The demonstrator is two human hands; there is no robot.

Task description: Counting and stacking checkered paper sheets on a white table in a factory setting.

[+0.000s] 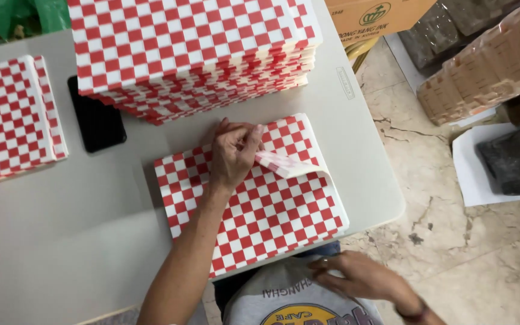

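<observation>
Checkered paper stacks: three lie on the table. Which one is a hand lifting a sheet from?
The front stack, nearest the person: the left hand pinches its top sheet's corner; the others lie untouched.

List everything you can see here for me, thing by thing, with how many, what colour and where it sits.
checkered sheets: one small pile, red and white, near table edge, top sheet's corner lifted
tall stack: one, red and white checkered, far side of table
side pile: one, red and white checkered, table's left end
phone: one, black, flat between tall stack and side pile
table: one, pale grey
cardboard box: one, brown, on floor beyond table
wrapped bundles: several, brown and dark, on floor at right
white sheet: one, on floor under a dark bundle
floor: beige marble, cracked
left hand: pinches the lifted corner
right hand: near table edge, holds nothing visible
</observation>
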